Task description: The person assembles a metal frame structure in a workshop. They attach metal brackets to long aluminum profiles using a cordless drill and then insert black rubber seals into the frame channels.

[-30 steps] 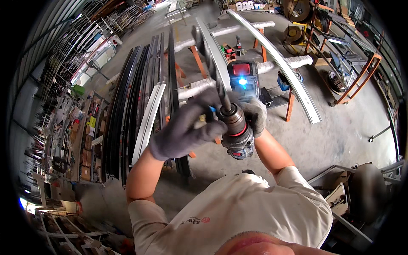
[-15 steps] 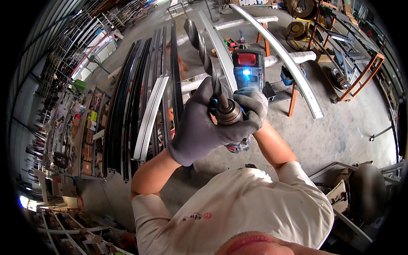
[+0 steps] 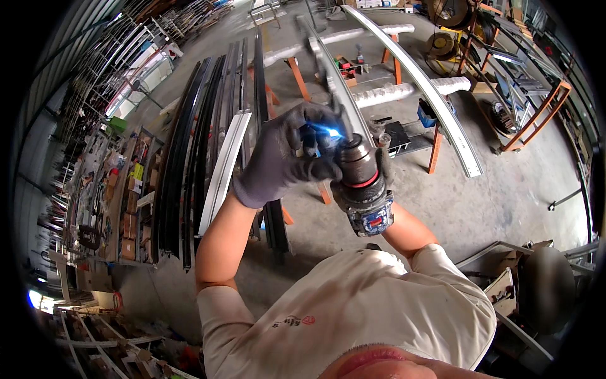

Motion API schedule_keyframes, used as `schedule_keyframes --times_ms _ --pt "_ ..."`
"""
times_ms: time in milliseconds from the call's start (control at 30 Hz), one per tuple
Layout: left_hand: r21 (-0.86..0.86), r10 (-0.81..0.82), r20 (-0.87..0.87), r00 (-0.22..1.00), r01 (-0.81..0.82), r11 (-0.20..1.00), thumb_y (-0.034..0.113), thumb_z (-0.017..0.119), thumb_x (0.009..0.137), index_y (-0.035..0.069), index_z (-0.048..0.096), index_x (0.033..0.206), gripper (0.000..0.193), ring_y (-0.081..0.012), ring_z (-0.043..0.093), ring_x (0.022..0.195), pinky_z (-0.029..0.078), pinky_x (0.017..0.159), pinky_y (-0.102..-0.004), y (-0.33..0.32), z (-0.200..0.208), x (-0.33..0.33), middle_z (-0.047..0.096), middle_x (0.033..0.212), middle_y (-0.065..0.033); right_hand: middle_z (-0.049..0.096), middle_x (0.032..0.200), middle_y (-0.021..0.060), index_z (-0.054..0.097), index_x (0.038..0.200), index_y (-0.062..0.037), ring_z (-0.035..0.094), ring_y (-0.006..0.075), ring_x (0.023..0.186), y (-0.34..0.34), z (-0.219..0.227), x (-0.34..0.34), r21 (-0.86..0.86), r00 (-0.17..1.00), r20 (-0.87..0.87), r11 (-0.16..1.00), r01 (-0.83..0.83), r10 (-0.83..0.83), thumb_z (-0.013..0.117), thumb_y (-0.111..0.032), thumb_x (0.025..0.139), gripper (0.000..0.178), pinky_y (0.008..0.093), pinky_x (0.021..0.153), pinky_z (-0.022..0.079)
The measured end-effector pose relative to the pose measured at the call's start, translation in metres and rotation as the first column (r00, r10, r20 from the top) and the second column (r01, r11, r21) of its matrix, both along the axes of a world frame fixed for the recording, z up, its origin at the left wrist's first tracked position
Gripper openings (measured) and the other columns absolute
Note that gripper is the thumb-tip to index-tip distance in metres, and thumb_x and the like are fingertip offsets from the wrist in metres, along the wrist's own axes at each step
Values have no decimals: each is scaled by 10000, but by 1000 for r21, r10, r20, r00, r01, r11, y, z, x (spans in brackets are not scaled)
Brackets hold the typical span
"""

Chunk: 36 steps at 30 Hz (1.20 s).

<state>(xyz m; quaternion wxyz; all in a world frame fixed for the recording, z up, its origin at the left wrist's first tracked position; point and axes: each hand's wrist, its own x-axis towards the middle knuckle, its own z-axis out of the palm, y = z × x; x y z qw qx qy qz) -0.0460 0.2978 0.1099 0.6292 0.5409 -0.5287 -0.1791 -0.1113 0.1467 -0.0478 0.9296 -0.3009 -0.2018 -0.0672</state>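
From here, the right hand (image 3: 387,165) clamps the drill (image 3: 365,201); the left hand (image 3: 281,155), grip apart, may touch the blurred bit (image 3: 343,115). Bit adjustment seems underway, calling next for steadiness.

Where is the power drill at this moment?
In the head view, the power drill is just right of the picture's centre, held in the right hand, with the gloved left hand beside its chuck.

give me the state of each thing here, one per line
Drill: held by the right hand
Light: lit
Drill bit: at the chuck, blurred
Left hand: gloved, fingers part curled, contact unclear
Right white profile: lying across wrapped supports
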Motion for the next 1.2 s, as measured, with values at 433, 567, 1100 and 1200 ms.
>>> schedule_keyframes --times_ms 433,567,1100,1200 --pt "2 39 42 998 -39 999 191 858 858 62 560 902 328 -97 614 843 503 761 -285 -16 4 -31 626 891 -26 680 1066 129 678 1220 -62 670 324 994 32 32 12 -290 859 -37 828 480 -511 699 -216 822 427 396 837 534" --pt "-93 -50 -67 997 43 995 101 805 798 73 554 839 256 -153 593 836 506 762 -326 -29 6 -37 545 894 -59 644 1222 123 628 1306 -78 621 298 1159 24 59 -14 -705 674 409 256 661 -615 668 -192 860 462 383 963 496" --pt "-502 550 834 33 -364 784 216 714 809 109 624 1125 345 -265 623 1035 475 966 -472 19 -1 20 615 1079 -83 675 954 156 676 1029 -11 680 282 836 -30 8 -3 -564 505 579 133 815 -640 564 -365 1003 372 388 784 552" --pt "-274 179 929 -325 -277 921 250 693 827 171 675 933 133 -246 623 908 490 866 -423 4 16 18 621 955 -40 680 817 159 711 925 0 671 336 728 -38 44 -1 -479 420 819 -60 876 -392 671 -238 908 243 402 659 527"
